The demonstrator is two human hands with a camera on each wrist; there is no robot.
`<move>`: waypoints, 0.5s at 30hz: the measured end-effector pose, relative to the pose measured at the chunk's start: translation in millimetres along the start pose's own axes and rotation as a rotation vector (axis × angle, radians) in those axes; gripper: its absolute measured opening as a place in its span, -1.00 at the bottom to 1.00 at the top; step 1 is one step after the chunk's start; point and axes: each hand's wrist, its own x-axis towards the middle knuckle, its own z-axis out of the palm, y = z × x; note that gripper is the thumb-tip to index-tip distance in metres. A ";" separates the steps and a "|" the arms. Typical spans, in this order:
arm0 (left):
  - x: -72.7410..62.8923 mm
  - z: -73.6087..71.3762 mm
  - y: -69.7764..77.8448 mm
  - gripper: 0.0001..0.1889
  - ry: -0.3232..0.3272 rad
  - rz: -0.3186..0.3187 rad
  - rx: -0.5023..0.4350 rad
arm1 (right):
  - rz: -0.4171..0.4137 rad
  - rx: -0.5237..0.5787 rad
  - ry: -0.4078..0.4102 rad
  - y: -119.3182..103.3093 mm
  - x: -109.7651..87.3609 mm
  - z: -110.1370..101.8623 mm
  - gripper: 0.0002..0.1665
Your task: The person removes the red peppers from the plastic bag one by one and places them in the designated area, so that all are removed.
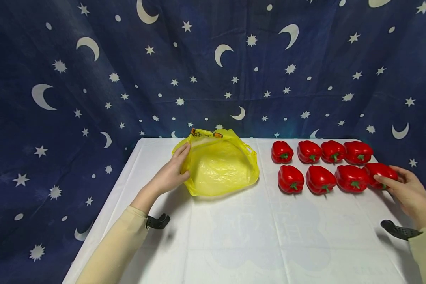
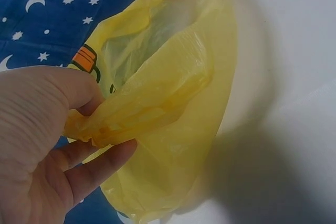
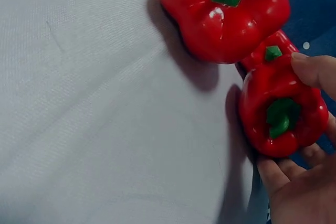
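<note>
In the head view a yellow plastic bag (image 1: 220,169) lies on the table with its mouth spread toward me. My left hand (image 1: 170,173) pinches the bag's left edge; the left wrist view shows the bag's film (image 2: 157,93) between thumb and fingers. At the far right, my right hand (image 1: 410,191) grips a red bell pepper (image 1: 380,173), the last of the front row. Its green stem (image 3: 282,118) faces the right wrist camera, with thumb on one side and fingers beneath. Beside it sits another bell pepper (image 1: 351,179).
Several more red bell peppers (image 1: 290,179) stand in two rows on the right half of the white-covered table (image 1: 248,244). A dark blue curtain (image 1: 206,79) with moons and stars hangs behind and beside the table. Each wrist wears a black strap (image 1: 157,221).
</note>
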 end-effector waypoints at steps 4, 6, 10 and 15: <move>0.3 0.5 -0.5 -0.05 0.000 0.006 0.004 | 0.006 0.029 0.009 0.5 -1.6 0.9 0.13; 0.4 0.4 -0.3 -0.05 0.001 0.008 0.012 | 0.008 0.037 0.013 1.2 -1.9 0.9 0.14; -1.1 -0.1 0.2 -0.05 0.000 0.001 0.043 | -0.006 0.034 0.017 0.7 -1.5 2.9 0.12; -6.5 -1.3 1.1 -0.06 -0.001 -0.011 0.089 | -0.038 -0.007 0.017 -5.5 -5.6 6.7 0.08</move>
